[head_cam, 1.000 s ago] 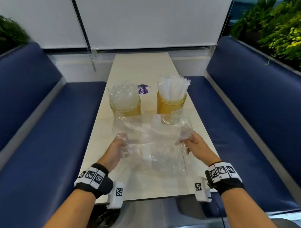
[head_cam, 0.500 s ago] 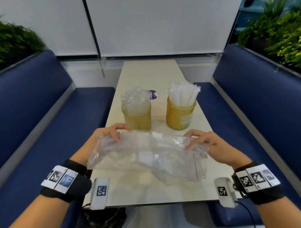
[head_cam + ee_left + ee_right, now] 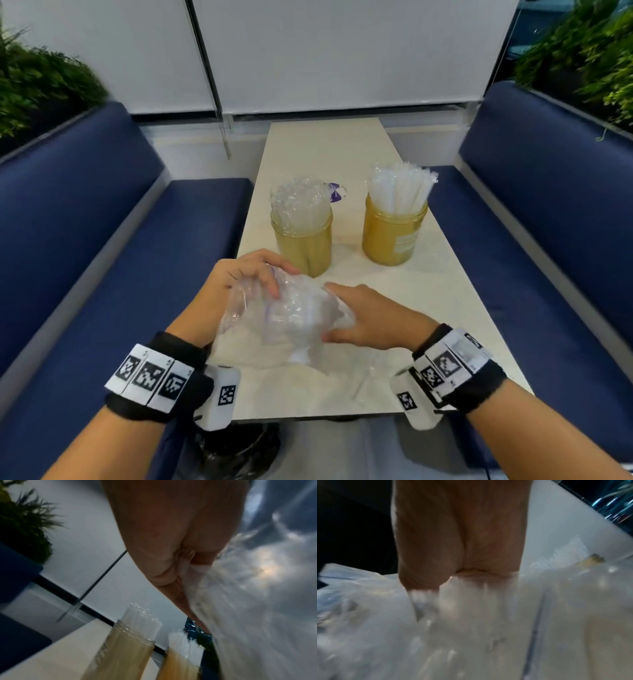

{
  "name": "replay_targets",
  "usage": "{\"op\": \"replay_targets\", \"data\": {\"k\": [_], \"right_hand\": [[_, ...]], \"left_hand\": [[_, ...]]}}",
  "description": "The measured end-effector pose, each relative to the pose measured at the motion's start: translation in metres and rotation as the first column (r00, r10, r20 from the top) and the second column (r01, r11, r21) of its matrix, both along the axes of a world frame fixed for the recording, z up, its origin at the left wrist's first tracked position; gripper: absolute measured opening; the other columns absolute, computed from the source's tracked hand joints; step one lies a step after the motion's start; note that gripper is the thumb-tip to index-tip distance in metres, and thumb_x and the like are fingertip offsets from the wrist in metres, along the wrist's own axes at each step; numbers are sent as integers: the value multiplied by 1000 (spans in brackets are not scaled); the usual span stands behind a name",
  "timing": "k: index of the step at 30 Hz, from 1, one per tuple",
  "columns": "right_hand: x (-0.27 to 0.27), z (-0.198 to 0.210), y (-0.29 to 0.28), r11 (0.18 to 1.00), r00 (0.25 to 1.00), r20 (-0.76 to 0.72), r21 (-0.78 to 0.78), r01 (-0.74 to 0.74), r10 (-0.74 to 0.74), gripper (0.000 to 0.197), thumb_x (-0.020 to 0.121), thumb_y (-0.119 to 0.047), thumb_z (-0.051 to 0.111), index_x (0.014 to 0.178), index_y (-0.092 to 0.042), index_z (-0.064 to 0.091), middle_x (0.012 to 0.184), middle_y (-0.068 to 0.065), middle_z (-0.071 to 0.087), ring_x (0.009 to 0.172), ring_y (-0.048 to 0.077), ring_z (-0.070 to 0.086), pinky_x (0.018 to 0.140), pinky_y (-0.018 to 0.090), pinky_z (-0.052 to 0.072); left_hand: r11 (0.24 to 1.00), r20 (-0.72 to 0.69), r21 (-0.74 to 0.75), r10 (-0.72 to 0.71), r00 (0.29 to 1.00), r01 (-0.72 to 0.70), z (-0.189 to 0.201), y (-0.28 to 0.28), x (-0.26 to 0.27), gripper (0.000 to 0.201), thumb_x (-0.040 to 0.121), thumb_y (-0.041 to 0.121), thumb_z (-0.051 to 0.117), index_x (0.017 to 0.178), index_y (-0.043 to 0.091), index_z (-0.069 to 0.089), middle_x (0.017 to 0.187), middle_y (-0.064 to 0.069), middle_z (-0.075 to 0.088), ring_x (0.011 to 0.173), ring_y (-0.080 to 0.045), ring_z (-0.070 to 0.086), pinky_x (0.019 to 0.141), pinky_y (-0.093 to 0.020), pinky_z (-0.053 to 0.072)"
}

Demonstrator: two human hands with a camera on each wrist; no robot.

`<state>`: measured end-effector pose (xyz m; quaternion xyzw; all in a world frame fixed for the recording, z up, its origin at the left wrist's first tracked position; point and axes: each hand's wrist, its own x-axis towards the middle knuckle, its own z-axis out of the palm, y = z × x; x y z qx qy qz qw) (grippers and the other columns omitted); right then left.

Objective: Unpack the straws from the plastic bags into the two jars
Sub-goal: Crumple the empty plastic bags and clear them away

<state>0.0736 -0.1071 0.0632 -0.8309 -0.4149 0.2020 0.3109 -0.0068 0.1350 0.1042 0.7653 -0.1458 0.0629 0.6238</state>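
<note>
A person's left hand [image 3: 245,284] and right hand [image 3: 368,323] gather a crumpled clear plastic bag [image 3: 287,318] between them over the near end of a pale rectangular table [image 3: 445,308], the left hand's fingers [image 3: 270,279] curled over the bag's far upper edge, pinching the film, while the right hand lies against its opposite side with fingers fairly straight, pressing the plastic inward. Whether the right thumb also pinches the film cannot be told; the right wrist view shows only blurred plastic under the palm. The bag looks empty, and bunching it from both sides is probably meant to compact it for setting aside. Just beyond the grip, on the left hand's side, stands an amber translucent jar [image 3: 303,245] packed with clear plastic-wrapped straws [image 3: 298,205]; further out, beyond the right hand, a second amber jar with a pale label [image 3: 394,236] holds a bundle of white straws [image 3: 399,188]. Both jars stand upright and apart from the bag, clear of the crumpling. A small purple sticker [image 3: 335,192] lies on the table behind the first jar. With both jars filled, the unpacking appears nearly finished.
</note>
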Motion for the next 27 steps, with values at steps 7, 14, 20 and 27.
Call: {"op": "replay_targets", "data": {"k": [7,14,20,27], "right_hand": [[15,-8,-21,999,997,71,-5,33,-32,28,91,-32,68,117,-33,58,105,-8,70,94,14,66,85,40,54],[-1,-7,-23,985,998,-33,163,60,-55,27,88,-35,74,111,-23,66,104,-10,72,94,14,69,84,42,54],[-21,-10,-27,944,965,-245,288,162,-91,27,89,-25,74,113,-13,73,106,-3,76,98,13,72,89,35,56],[-30,-13,-43,894,933,-242,299,334,-268,36,85,-40,70,120,-32,66,111,-15,71,105,5,65,89,25,52]], "left_hand": [[995,-370,-103,-28,928,-11,-16,8,-15,61,88,25,63,140,47,39,143,-4,57,114,-13,65,88,-28,57],[995,-362,-39,76,929,-97,-16,-28,-19,39,92,7,69,130,12,59,119,-5,72,113,-24,68,93,-38,57],[990,-416,-60,94,905,-130,-10,-12,-26,22,95,7,63,116,1,63,90,-1,70,80,-14,68,76,-46,61],[936,-334,1,331,883,-351,9,28,-45,18,94,11,63,111,10,68,88,-13,70,81,-26,67,70,-47,60]]}}
